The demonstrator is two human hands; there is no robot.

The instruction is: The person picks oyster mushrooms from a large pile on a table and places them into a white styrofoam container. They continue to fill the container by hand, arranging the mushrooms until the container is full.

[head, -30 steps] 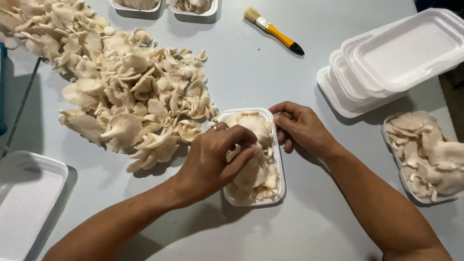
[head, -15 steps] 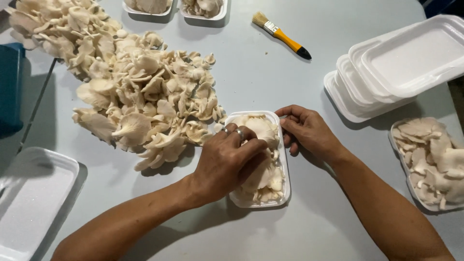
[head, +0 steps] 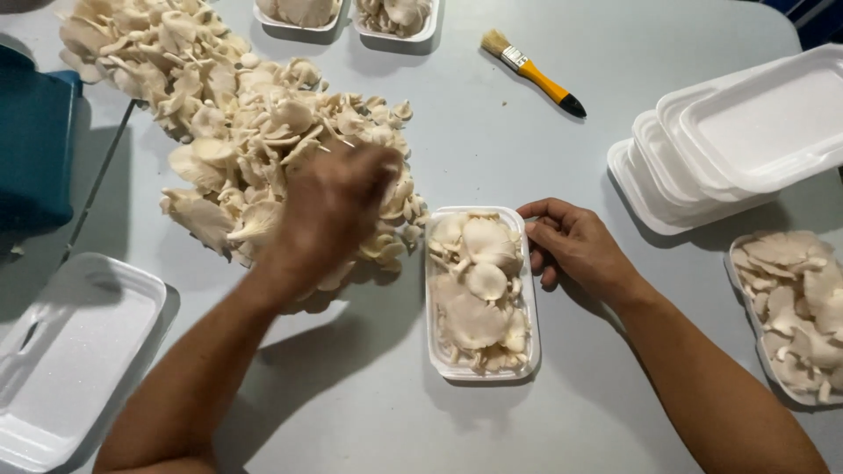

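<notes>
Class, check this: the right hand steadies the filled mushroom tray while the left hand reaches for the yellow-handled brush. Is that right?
Not quite. In the head view the left hand is over the mushroom pile, not the brush. The right hand does steady the tray.

The left hand (head: 329, 211) is blurred, stretched forward, palm down; the right hand (head: 575, 246) rests, fingers curled loosely.

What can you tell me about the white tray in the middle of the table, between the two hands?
The middle tray is a white rectangle with rounded corners, foam by its look. It lies flat on the grey table, filled with pale oyster mushrooms. The right hand touches its upper right rim; the left hand is apart from it.
</notes>
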